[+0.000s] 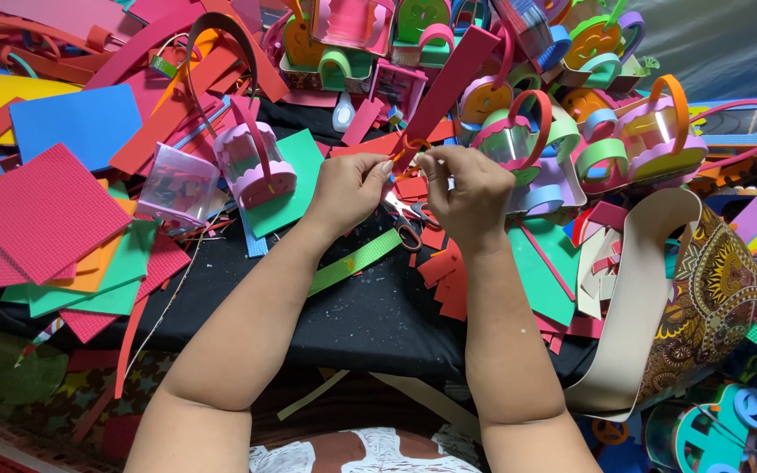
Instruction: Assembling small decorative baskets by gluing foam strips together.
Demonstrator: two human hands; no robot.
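Note:
My left hand (349, 189) and my right hand (466, 193) meet over the black work surface (343, 307). Together they pinch a small orange foam piece (408, 147), bent into a loop between the fingertips. A long magenta foam strip (449, 83) slants up behind it. Scissors (405, 219) lie on the surface just under my hands. A green foam strip (354, 263) lies below my left wrist.
Stacked foam sheets in pink, blue, green and orange (54, 210) fill the left. A clear plastic box (177, 186) and a small pink foam basket (256, 162) stand beside them. Several finished foam baskets (650, 131) crowd the back right. A patterned bag (703, 298) sits at right.

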